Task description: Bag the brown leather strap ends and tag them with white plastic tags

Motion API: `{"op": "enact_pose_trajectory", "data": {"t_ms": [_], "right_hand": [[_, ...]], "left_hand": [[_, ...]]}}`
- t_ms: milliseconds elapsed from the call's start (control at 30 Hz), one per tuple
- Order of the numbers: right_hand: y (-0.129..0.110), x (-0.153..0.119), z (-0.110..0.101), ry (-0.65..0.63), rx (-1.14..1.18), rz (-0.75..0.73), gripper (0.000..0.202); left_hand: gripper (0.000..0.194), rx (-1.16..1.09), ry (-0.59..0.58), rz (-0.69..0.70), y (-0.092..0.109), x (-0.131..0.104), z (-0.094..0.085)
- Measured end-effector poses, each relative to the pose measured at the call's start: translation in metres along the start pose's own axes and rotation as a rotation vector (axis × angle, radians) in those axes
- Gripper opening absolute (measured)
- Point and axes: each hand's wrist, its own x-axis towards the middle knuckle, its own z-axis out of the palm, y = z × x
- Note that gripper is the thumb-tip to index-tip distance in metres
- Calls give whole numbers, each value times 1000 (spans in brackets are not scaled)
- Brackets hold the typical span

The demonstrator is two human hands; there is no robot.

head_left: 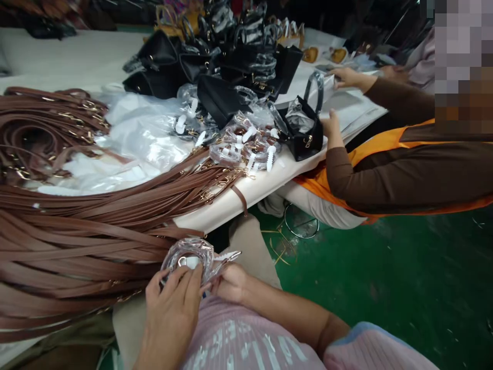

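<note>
Between my two hands, close to my lap, is a coiled bag strap [208, 252] wrapped in clear plastic, with a white tag and metal clasps showing. My left hand [173, 298] curls its fingers over the coil's near side. At the coil's right edge, my right hand [231, 281] grips the strap beside a clasp; its fingertips are partly hidden. Just left of my hands, a thick layer of loose brown straps [77, 246] with gold clasps hangs over the table's edge. Farther up lies a pile of plastic-wrapped coiled straps [241, 146] with white tags.
Black handbags [246, 67] are heaped toward the back. Clear plastic bags [146, 133] lie beside more coiled brown straps [38, 133]. To the right, a person in brown sleeves [350, 174] handles a black handbag [306, 131] at the table's edge [223, 203]. Below is a green floor [346, 272].
</note>
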Motion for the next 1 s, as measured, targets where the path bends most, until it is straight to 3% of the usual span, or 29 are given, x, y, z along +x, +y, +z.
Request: {"op": "enact_pose_trajectory", "data": {"t_ms": [100,167,333,433,500,567,667,833,900,1000], "right_hand": [[-2,1,-8,-80,72,148,11],[-3,1,-13,-109,99,183,13],[-11,-6,-18,-210,87,252,15],[-20,-12,-16,-288,36,233,5],[-23,-14,-14,-335,-36,160,12],[-23,-14,-11,-310,-127,54,24],[-17,-9,-8,-112,-269,-103,41],[-7,-13,-3,138,-595,-313,36],[-7,-22,-2,159,-729,-371,30],[-9,-37,-3,48,-737,-353,27]], "left_hand": [[32,-28,9,-57,4,-2,2],[39,-136,15,-175,6,-2,2],[78,-484,-133,-723,8,3,-2],[94,-712,-233,-928,4,6,-2],[94,-867,-259,-943,1,6,1],[79,-927,-265,-908,-2,3,6],[56,-877,-249,-910,-4,-3,13],[54,-978,-236,-1086,3,-2,13],[55,-1136,-215,-1168,8,1,10],[55,-1248,-182,-1209,13,1,9]]}}
